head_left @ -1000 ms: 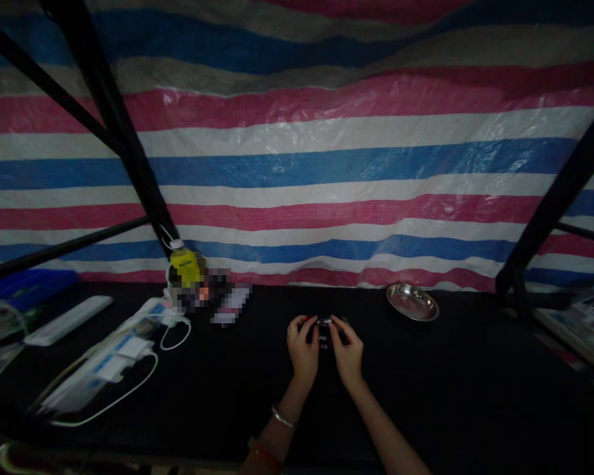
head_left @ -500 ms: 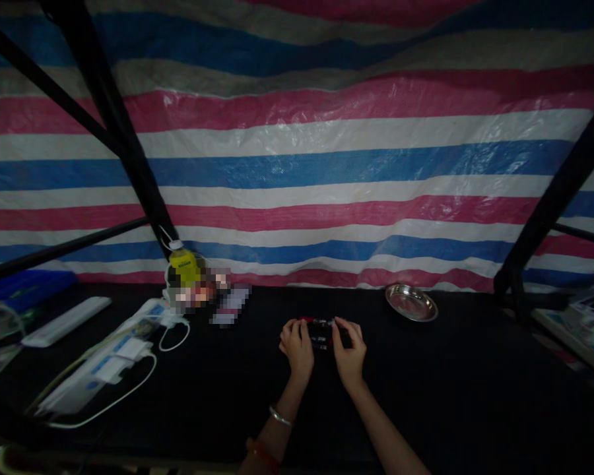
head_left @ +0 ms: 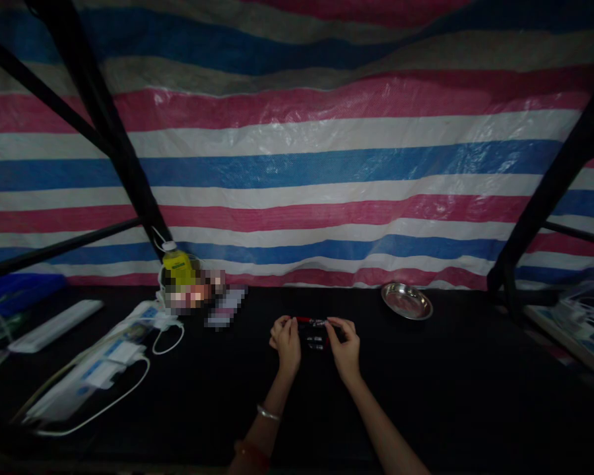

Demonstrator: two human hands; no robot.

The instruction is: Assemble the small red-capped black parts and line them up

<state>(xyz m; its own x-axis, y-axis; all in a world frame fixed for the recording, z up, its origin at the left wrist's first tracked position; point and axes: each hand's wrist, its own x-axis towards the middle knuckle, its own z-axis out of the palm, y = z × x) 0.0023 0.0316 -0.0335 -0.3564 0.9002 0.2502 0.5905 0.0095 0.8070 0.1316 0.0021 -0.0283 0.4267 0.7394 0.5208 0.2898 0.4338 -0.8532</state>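
My left hand (head_left: 286, 339) and my right hand (head_left: 345, 344) meet over the middle of a black table (head_left: 426, 396). Between their pinched fingertips they hold a thin red and silver piece (head_left: 311, 322) level above the tabletop. Just under it lie a few small dark parts with shiny bits (head_left: 315, 342), too dim to name. Both hands have their fingers curled in a pinch on the ends of the piece. A metal bangle sits on my left wrist.
A shallow steel dish (head_left: 406, 301) stands to the right at the back. At the left lie a yellow bottle (head_left: 175, 264), a white power strip with cables (head_left: 103, 359) and a white bar (head_left: 54, 324). Black frame poles rise at both sides before a striped tarp (head_left: 327, 165).
My hands have drawn slightly apart and lifted, and the red and silver piece now shows stretched between the fingertips. The view has shifted a little.
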